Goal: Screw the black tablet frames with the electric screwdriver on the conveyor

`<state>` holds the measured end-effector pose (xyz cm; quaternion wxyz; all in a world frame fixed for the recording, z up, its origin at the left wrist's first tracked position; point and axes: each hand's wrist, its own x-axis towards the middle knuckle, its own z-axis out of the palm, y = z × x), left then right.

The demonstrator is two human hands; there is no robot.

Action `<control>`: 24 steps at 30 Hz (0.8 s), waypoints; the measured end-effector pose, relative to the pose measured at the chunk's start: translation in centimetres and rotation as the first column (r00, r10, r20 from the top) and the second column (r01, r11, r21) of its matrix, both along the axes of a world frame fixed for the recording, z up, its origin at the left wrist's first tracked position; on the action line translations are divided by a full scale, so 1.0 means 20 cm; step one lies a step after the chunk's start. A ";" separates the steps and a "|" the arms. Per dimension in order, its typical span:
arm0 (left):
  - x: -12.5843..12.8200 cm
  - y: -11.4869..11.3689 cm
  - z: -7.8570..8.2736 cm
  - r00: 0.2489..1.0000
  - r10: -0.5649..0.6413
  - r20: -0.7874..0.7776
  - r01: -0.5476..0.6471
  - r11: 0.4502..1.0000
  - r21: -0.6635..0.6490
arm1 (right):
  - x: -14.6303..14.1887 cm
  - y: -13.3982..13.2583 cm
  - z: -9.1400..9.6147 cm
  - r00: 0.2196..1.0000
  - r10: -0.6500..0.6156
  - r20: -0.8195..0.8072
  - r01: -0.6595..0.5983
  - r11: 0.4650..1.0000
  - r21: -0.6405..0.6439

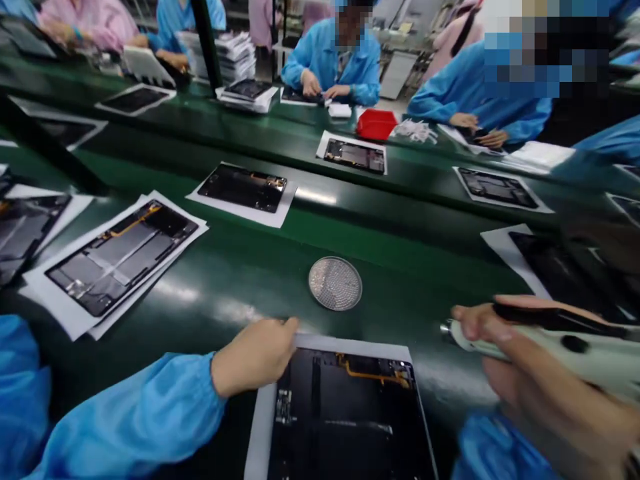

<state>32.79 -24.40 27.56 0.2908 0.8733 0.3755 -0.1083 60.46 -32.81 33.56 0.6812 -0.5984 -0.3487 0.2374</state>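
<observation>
Straight below me a black tablet housing [350, 413] with an orange flex cable lies on a white sheet [360, 344], running out of view at the bottom. My left hand [260, 353], in a blue sleeve, has its fingers closed at the sheet's top left corner; the fingertips are partly hidden. At the right my right hand [525, 360] is wrapped round a pale green electric screwdriver [555, 343] with a black lever, its metal tip pointing left, apart from the housing. Beyond the sheet sits a round dish of small screws [335, 283] on the green bench.
Left of me a stack of tablet housings [125, 257] rests on white sheets. More housings [245, 187] lie along the green bench [400, 267]. Across it several co-workers in blue [335, 57] or pink work with their hands, near a red tray [376, 125]. A dark post [205, 43] rises at the left.
</observation>
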 end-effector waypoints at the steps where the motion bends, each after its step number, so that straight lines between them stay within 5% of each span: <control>1: 0.02 -0.04 -0.01 1.000 -0.016 0.010 0.014 0.984 0.175 | -0.06 0.03 -0.02 0.998 0.061 0.006 -0.061 0.998 -0.004; 4: 0.09 -0.14 -0.08 0.970 -0.190 0.153 0.104 0.888 0.448 | -0.18 0.06 -0.12 0.969 0.246 -0.002 -0.246 0.969 0.011; 8: 0.20 -0.21 -0.21 0.869 -0.363 0.335 0.179 0.863 0.473 | -0.24 0.03 -0.23 0.928 0.372 -0.024 -0.371 0.928 0.041; 16: 0.23 -0.18 -0.28 0.916 -0.290 0.279 0.085 0.817 0.570 | -0.27 0.05 -0.24 0.931 0.366 0.004 -0.364 0.923 0.122; 24: 0.21 -0.14 -0.29 0.908 -0.261 0.328 0.082 0.878 0.471 | -0.29 0.03 -0.26 0.956 0.291 -0.024 -0.291 0.956 0.027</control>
